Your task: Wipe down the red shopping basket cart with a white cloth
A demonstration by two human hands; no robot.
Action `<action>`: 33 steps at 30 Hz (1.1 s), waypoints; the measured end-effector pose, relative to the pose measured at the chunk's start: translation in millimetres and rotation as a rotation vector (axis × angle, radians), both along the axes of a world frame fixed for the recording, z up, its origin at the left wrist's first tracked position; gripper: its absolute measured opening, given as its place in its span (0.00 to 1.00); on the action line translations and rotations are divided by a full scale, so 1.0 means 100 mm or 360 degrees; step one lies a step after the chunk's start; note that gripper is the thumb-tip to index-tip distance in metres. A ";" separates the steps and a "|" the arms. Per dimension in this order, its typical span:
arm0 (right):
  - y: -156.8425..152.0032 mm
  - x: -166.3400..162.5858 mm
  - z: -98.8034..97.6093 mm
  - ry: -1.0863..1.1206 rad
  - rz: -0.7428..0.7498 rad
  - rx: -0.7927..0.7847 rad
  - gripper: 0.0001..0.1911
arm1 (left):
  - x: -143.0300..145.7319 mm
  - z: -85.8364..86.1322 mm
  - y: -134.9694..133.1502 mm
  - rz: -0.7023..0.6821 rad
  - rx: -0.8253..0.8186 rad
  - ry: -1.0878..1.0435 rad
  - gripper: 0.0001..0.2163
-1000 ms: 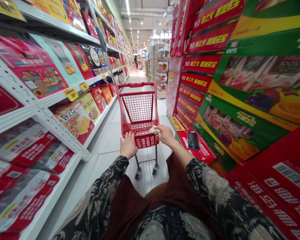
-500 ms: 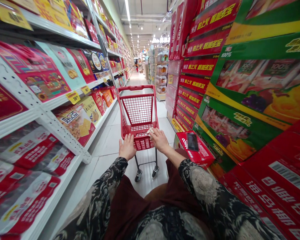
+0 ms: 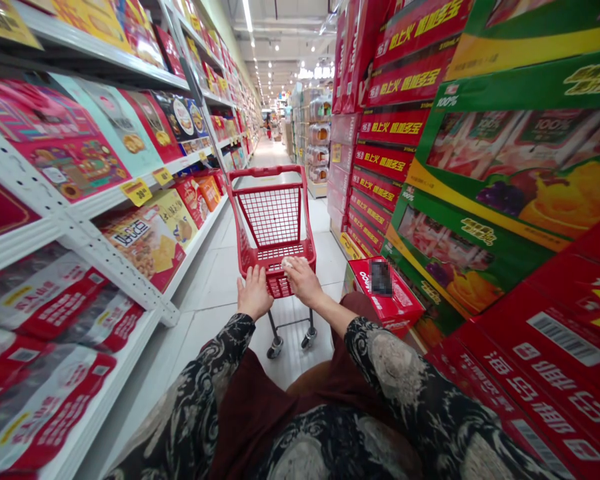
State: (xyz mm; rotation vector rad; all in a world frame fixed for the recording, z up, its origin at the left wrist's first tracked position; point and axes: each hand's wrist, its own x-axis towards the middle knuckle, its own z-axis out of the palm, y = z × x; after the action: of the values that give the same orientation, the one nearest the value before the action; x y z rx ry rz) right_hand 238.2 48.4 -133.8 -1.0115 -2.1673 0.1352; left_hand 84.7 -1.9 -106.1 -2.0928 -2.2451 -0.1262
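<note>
A small red shopping cart (image 3: 275,217) stands in the aisle just ahead of me, its basket holding nothing that I can see. My left hand (image 3: 254,293) grips the near rim of the cart on its left side, fingers curled over it. My right hand (image 3: 303,280) rests closed on the right side of the rim, with a crumpled white tissue (image 3: 287,263) tucked under its fingers. Both arms wear dark sleeves with a pale swirling pattern.
White shelves (image 3: 75,230) with boxed snacks and yellow price tags line the left. Stacked red and green drink cartons (image 3: 460,200) rise on the right, with one red carton (image 3: 387,297) on the floor beside the cart. The tiled aisle (image 3: 275,150) runs far ahead.
The cart and both hands have shifted slightly left and closer. My right hand has slid inward along the rim, covering more of the tissue.
</note>
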 end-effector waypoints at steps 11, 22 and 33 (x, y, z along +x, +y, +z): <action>-0.04 0.02 0.46 0.0982 -0.0078 -0.0584 0.18 | 0.24 0.05 0.18 -0.0297 0.0330 -0.1383 0.33; -0.17 -0.12 0.48 0.0850 -0.0102 -0.0317 0.27 | 0.56 0.29 0.17 -0.0244 -0.0119 -0.3269 0.19; 0.00 -0.13 0.18 -0.0122 -0.0115 -0.0504 0.31 | -0.18 0.09 0.33 0.0225 0.0787 -0.1191 0.19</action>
State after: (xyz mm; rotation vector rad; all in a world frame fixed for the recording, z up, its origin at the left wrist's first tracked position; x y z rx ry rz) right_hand 225.4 48.8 -115.7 -1.2891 -2.2188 0.4225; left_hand 66.7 31.2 -97.1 -1.7696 -2.3173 -1.4943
